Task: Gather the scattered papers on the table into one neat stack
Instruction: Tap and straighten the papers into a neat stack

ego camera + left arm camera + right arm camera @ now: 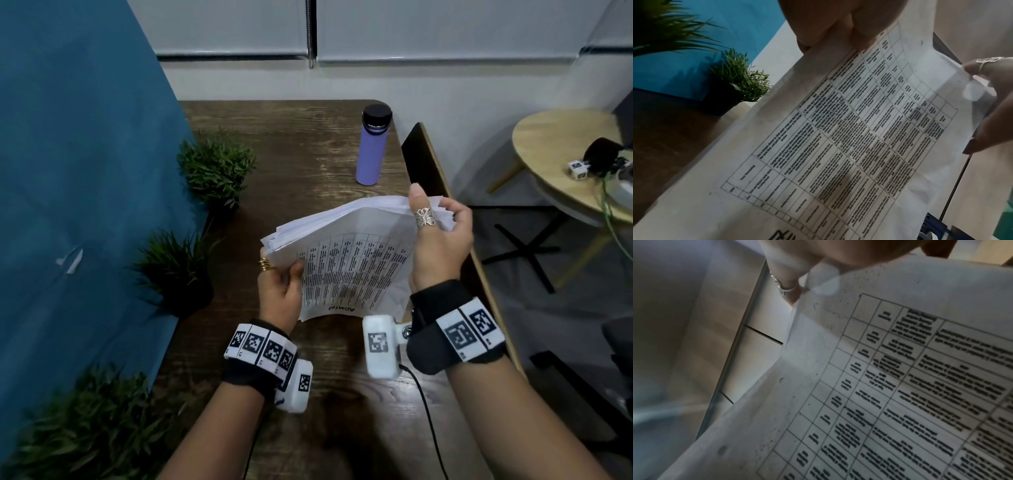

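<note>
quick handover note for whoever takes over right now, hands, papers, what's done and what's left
Left hand: grips the left edge of the paper bundle.
Right hand: grips its right edge, thumb on top.
Papers: all held in the air above the wooden table, printed table facing the person, far edges fanned and uneven.
Done: no loose sheet is visible on the table.
Left: square the edges, then lay the stack flat, clear of the purple bottle.

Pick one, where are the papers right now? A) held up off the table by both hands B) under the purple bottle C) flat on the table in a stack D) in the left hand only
A: the left hand and the right hand each grip a side of the papers, which are raised above the table; the purple bottle stands apart behind them.
</note>
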Available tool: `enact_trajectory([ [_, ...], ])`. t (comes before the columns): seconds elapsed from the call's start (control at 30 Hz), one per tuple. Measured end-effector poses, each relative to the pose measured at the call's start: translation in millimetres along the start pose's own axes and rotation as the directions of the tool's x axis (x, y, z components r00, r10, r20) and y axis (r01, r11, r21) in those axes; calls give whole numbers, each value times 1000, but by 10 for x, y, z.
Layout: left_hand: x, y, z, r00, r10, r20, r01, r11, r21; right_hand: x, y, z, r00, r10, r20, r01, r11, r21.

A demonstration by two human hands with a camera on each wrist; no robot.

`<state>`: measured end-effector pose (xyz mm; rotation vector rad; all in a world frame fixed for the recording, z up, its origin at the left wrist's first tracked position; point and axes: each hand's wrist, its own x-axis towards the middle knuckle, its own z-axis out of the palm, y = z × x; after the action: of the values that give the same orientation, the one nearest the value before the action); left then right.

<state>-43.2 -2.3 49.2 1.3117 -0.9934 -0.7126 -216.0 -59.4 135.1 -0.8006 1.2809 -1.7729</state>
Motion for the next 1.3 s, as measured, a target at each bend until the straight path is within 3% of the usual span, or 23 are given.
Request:
enact_trajectory([
  [0.2, 33, 19, 12, 1000, 12, 21, -13, 1000, 13, 131, 8, -53, 998, 35, 46, -36, 999, 25],
  [0.3, 67, 14, 34, 1000, -28, -3, 28, 999, -16, 188, -17, -103, 983, 49, 177, -58, 997, 47],
  [0.4, 92, 79, 44, 998, -43, -53, 40, 998, -52, 341, 69, -267, 892, 43, 449, -110, 986, 124],
  [0.5, 127, 115, 58, 997, -65, -29, 64, 997, -36, 360, 260, -388, 788, 139, 600, -75, 989, -131],
  [0.57, 154, 159, 88, 998, -57, -11, 57, 998, -2, 309, 381, -405, 794, 186, 578, -54, 970, -238],
  [0.63, 189, 239, 114, 999, 10, -34, -9, 999, 32, 284, 385, -350, 852, 150, 501, -42, 975, -220],
  [0.7, 203, 373, 127, 995, 81, -60, -79, 996, 42, 274, 299, -295, 876, 88, 475, -12, 987, -160],
  [0.8, 174, 468, 75, 983, 166, -74, -165, 986, 12, 267, 242, -317, 867, 30, 497, 36, 992, -123],
  [0.97, 13, 619, 97, 961, 239, -141, -242, 970, 0, 192, 496, -427, 821, 118, 559, -4, 980, -201],
  [1.07, 54, 722, 210, 941, 167, -294, -197, 977, -76, 178, 566, -381, 805, 120, 581, -14, 983, -184],
  [1.17, 168, 798, 272, 905, 13, -426, -91, 982, -163, 203, 550, -372, 784, 125, 608, -29, 986, -165],
  [1.3, 318, 824, 283, 870, -152, -470, 29, 966, -258, 244, 501, -446, 699, 164, 696, -67, 984, -165],
])
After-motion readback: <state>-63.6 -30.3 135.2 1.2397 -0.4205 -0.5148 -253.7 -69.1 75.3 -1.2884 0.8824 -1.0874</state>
